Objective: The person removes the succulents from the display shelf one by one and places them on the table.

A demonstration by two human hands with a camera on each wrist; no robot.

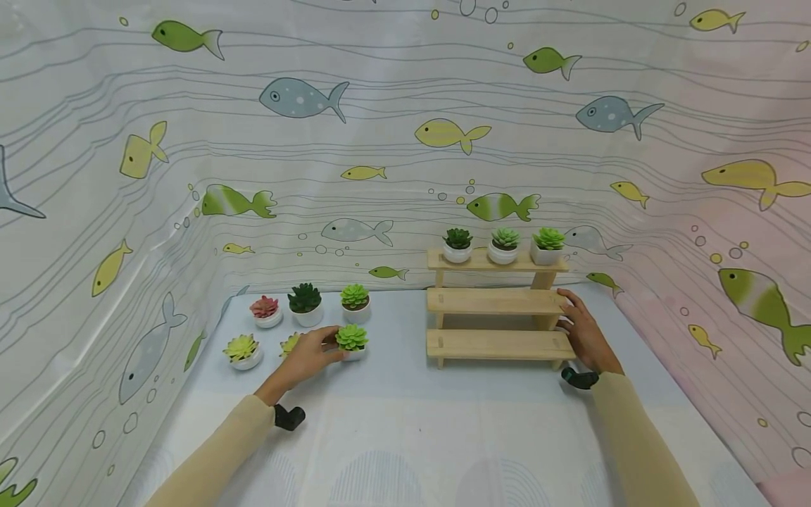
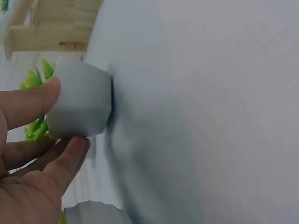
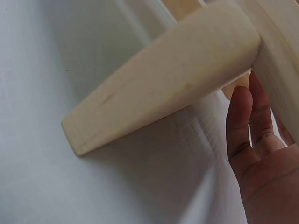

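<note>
The left hand pinches a white pot with a bright green plant between thumb and fingers. The pot is upright at the worktop; whether its base touches cannot be confirmed. The right hand has its fingers against the right end of a wooden stand; whether they grip or merely steady it cannot be told.

Near the left hand are a red plant, a dark green plant, a light green plant, a yellow-green plant and another partly hidden plant. Three potted plants occupy the top shelf.

Assessment: the step in hand appears to be picking up a pot for the stand. The next move likely calls for a level lift rightward to a lower shelf, with the stand held steady.
</note>
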